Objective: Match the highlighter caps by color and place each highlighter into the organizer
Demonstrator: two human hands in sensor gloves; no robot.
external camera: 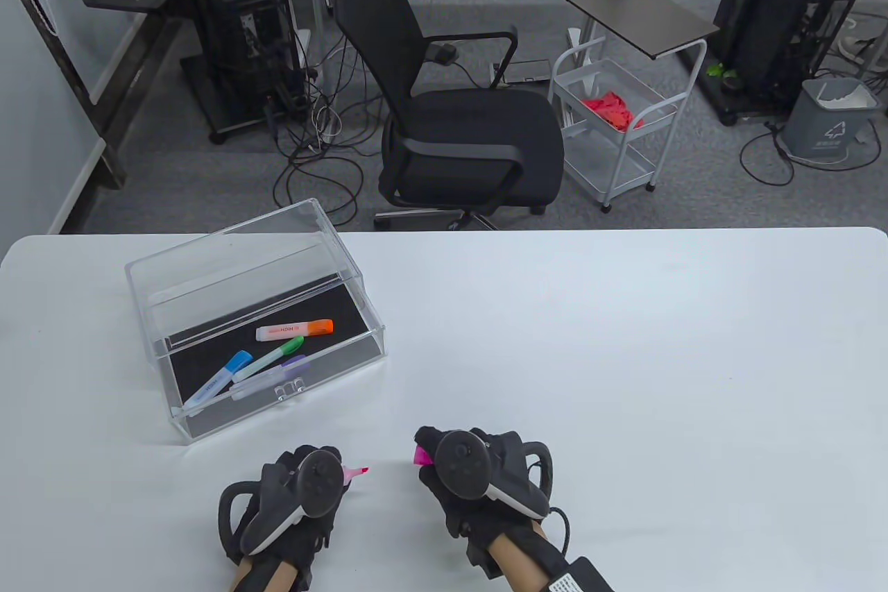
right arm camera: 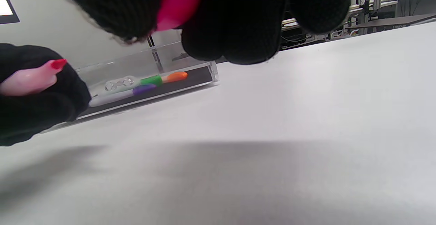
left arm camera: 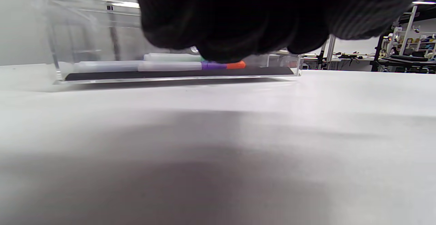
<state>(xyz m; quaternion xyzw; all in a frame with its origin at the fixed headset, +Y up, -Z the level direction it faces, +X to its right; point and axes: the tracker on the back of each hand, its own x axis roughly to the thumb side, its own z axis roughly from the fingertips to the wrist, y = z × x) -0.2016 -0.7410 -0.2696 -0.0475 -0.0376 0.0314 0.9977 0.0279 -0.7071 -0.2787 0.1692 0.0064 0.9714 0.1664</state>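
Note:
My left hand (external camera: 298, 491) grips an uncapped pink highlighter (external camera: 355, 473) whose tip points right; it also shows as the pink highlighter (right arm camera: 32, 78) at the left of the right wrist view. My right hand (external camera: 458, 474) pinches a magenta cap (external camera: 420, 457), seen close up as the cap (right arm camera: 175, 5) between my fingers. Tip and cap are a short gap apart above the table. The clear acrylic organizer (external camera: 208, 273) at the left holds capped orange (external camera: 295, 330), green (external camera: 274, 354), blue (external camera: 218, 380) and purple (external camera: 267, 377) highlighters on its black floor.
The white table (external camera: 624, 356) stretches wide to the right of my hands. Beyond its far edge stand a black office chair (external camera: 458, 127) and a white wire cart (external camera: 610, 127).

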